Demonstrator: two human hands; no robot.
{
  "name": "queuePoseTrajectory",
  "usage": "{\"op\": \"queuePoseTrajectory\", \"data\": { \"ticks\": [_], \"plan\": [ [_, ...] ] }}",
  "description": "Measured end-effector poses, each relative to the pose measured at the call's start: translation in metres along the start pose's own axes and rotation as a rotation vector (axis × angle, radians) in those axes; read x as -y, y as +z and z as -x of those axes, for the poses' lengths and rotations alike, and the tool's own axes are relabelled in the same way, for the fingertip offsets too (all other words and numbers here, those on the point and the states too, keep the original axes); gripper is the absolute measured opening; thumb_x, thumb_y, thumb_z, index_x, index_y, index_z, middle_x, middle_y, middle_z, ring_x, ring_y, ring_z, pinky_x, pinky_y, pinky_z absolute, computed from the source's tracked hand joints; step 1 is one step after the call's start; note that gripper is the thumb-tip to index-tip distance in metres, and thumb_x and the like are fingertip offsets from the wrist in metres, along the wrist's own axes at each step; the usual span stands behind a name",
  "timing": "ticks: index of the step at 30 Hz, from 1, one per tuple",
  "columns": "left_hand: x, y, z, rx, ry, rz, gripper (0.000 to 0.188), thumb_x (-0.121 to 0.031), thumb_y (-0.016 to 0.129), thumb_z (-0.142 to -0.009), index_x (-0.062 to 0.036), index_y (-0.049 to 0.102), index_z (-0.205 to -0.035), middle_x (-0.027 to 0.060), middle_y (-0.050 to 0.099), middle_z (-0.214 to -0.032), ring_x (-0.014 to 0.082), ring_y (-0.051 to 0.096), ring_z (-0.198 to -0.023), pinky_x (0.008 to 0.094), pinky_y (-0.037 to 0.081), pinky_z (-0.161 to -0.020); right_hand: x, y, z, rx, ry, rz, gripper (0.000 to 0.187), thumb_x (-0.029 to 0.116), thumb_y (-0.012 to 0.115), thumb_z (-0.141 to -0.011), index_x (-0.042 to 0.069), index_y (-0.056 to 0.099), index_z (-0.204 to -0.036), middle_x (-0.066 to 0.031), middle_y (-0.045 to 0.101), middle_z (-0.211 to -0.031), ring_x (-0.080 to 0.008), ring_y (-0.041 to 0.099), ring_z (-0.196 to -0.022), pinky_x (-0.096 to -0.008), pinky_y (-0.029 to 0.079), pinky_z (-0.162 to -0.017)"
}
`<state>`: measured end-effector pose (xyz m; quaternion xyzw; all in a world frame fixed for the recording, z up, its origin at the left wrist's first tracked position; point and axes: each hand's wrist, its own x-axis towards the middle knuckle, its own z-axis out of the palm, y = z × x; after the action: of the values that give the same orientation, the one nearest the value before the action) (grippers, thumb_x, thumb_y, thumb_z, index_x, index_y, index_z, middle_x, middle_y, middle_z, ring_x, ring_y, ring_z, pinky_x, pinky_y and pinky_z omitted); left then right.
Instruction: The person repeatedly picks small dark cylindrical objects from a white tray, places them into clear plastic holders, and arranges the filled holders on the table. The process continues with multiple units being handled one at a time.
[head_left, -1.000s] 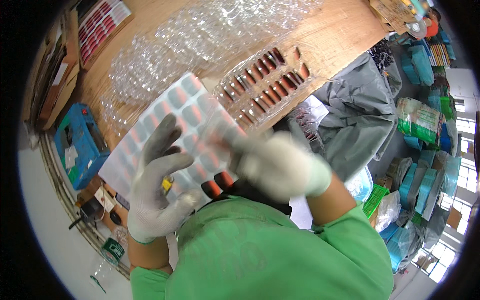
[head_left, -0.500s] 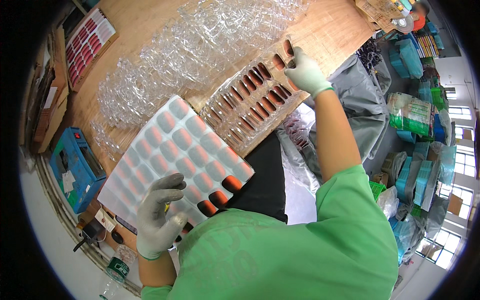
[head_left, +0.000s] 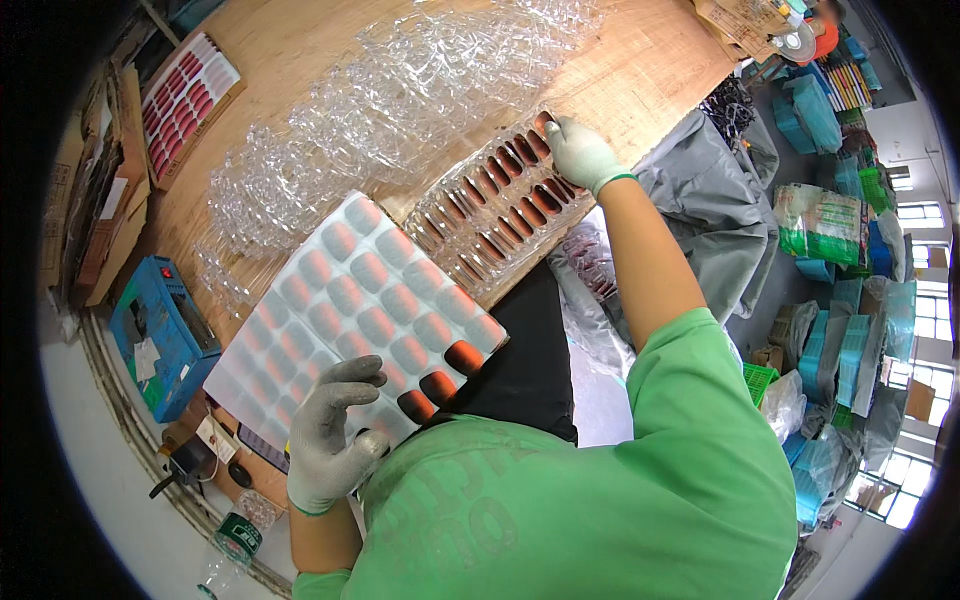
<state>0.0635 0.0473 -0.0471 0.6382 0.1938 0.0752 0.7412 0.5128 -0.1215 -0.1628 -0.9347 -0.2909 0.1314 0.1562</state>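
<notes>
My right hand [head_left: 587, 157], in a pale glove, is closed on clear-framed sunglasses with a dark-to-orange lens [head_left: 543, 121] at its fingertips. It is at the far right end of a row of clear-framed sunglasses [head_left: 500, 175], standing close together with brown-orange lenses. My left hand [head_left: 335, 435], in a greyer glove, hovers over the near edge of a lens tray [head_left: 235, 375], fingers curved and apart from the thumb. White translucent paper covers most of the tray's lenses. Along its near right edge, several gradient lenses [head_left: 438, 390] lie uncovered.
A heap of clear plastic frames [head_left: 390, 105] spreads across the wooden table [head_left: 650, 50]. Another tray of red lenses [head_left: 190, 105] lies at the far left, beside stacked cardboard [head_left: 120, 200]. A blue device [head_left: 165, 335] is at left. Grey sheeting [head_left: 690, 200] hangs off the right edge.
My right hand has moved left and slightly nearer, bringing the sunglasses against the end of the row. My left hand has shifted slightly right and stays over the tray.
</notes>
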Motion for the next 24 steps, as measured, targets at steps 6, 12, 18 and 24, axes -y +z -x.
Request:
{"op": "queuePoseTrajectory", "data": {
  "ticks": [6,12,18,24],
  "plan": [
    [0.003,-0.002,0.010,-0.024,-0.005,-0.017,0.040,-0.016,0.077,-0.076,0.0022,0.063,-0.109,0.0217,0.059,-0.132,0.0300,0.059,-0.120,0.0429,0.044,-0.106,0.003,-0.005,0.001,0.068,-0.045,-0.050,0.053,0.040,0.041,-0.104,-0.006,0.062,-0.120,-0.0336,0.066,-0.113,-0.0486,0.062,-0.110,-0.0496,0.047,-0.100],
    [0.003,-0.004,0.013,-0.028,-0.036,-0.035,0.038,-0.015,0.076,-0.076,0.0021,0.063,-0.107,0.0199,0.060,-0.130,0.0291,0.059,-0.120,0.0429,0.043,-0.106,0.017,-0.029,0.007,0.053,0.133,0.074,0.055,0.044,0.046,-0.101,-0.003,0.055,-0.129,-0.0321,0.065,-0.120,-0.0468,0.063,-0.113,-0.0493,0.047,-0.101],
    [0.005,-0.004,0.012,-0.012,-0.037,-0.060,0.039,-0.012,0.074,-0.075,0.0035,0.064,-0.110,0.0236,0.061,-0.128,0.0315,0.060,-0.122,0.0432,0.043,-0.107,0.021,-0.038,0.001,0.261,0.148,0.115,0.056,0.036,0.055,-0.092,-0.005,0.054,-0.130,-0.0314,0.066,-0.119,-0.0433,0.064,-0.115,-0.0461,0.049,-0.100],
    [0.006,-0.005,0.012,0.000,0.004,-0.120,0.039,-0.012,0.073,-0.076,0.0037,0.064,-0.110,0.0245,0.063,-0.126,0.0329,0.061,-0.121,0.0437,0.046,-0.104,0.005,-0.033,0.002,0.256,-0.116,0.077,0.042,0.026,0.061,-0.089,-0.003,0.063,-0.119,-0.0286,0.068,-0.114,-0.0423,0.066,-0.109,-0.0440,0.051,-0.096]
  ]
}}
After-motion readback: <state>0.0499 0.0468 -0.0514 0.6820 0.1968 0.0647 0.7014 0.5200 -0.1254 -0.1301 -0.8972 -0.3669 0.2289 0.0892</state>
